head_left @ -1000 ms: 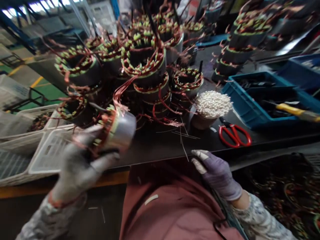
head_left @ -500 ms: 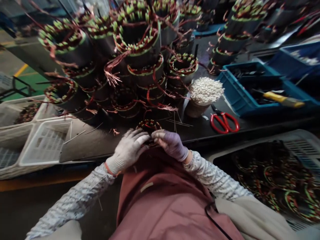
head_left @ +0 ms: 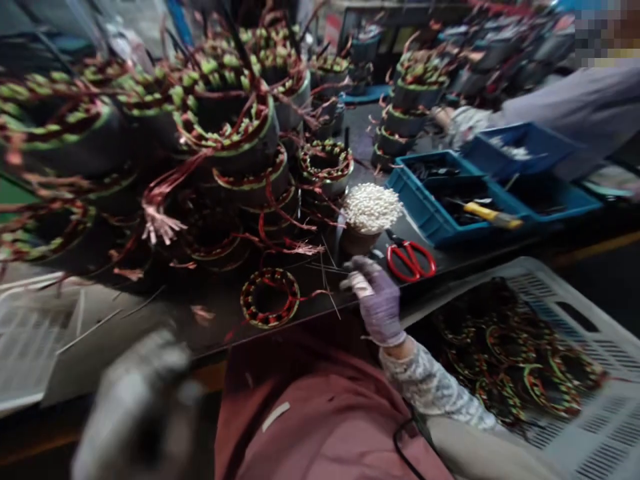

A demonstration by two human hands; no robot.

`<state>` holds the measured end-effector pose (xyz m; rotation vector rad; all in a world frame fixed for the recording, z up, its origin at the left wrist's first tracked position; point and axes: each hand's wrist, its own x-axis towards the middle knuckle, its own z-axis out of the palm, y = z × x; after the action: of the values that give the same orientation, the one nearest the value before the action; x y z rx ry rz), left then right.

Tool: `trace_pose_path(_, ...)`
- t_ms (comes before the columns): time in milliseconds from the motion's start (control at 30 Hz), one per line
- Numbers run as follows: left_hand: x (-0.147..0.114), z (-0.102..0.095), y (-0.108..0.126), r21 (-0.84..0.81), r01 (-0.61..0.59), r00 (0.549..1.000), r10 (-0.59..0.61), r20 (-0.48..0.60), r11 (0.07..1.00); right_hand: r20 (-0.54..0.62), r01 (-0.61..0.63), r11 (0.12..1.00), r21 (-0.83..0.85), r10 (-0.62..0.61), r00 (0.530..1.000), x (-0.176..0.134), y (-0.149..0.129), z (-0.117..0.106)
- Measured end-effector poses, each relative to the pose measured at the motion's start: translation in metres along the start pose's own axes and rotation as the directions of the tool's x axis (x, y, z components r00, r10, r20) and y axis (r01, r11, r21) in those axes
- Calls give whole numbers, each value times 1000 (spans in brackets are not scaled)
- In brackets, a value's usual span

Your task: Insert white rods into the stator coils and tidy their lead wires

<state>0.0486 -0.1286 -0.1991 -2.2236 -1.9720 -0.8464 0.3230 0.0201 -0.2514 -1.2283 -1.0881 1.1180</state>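
Note:
A ring-shaped motor stator [head_left: 270, 298] with red and dark windings lies flat near the table's front edge, one red lead trailing right. Neither hand touches it. My right hand [head_left: 379, 303], in a purple-stained glove, hovers right of it, between a bundle of white-tipped sticks [head_left: 373, 208] and red-handled scissors [head_left: 411, 260]. Its fingers are bent together; whatever they pinch, if anything, is too small to make out. At the lower left, my left hand [head_left: 143, 407] in a pale glove is smeared by motion, off the table, its fingers unreadable.
Stacked stators [head_left: 225, 133] with copper leads fill the table's left and back. Loose thin sticks [head_left: 325, 267] lie behind the ring. Blue bins [head_left: 425, 220] hold a yellow-handled tool [head_left: 493, 215]. A crate [head_left: 595, 333] of wound rings stands right. Another person's sleeve [head_left: 540, 100] reaches in.
Both hands have let go of the stator, which now lies on the table. My left hand has swung down left, my right hand moved right. The view has turned right, showing another person's arm.

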Motion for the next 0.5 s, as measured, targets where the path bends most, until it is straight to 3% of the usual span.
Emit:
trace_pose_path(33,3,3,11,40,-188,982,188,22,981,-102,173,973,-152,-190,976,8,-3,-12)
trace_pose_path(67,11,9,22,100,-300,950,287,122,949,-159,311,894,-321,-375,913,18,-7,-22)
trace_pose_path(100,23,18,30,169,-340,932,308,188,925,-159,403,776,-485,-531,832,28,-11,-30)
trace_pose_path(133,38,28,36,231,-337,911,254,324,913,-112,451,639,-624,-644,757,38,-15,-36)
trace_pose_path(200,70,46,38,241,-364,803,171,571,900,45,477,381,-792,-743,667,56,-22,-39)
trace_pose_path(267,91,55,30,203,-350,716,122,688,915,176,480,223,-848,-736,653,67,-28,-34)
trace_pose_path(300,96,57,25,178,-324,705,112,700,929,218,482,180,-857,-722,657,71,-30,-31)
trace_pose_path(367,95,58,16,123,-228,728,85,680,966,266,500,145,-854,-705,657,75,-33,-26)
trace_pose_path(500,78,63,6,-55,-10,806,41,591,998,235,590,233,-773,-759,607,83,-30,-27)
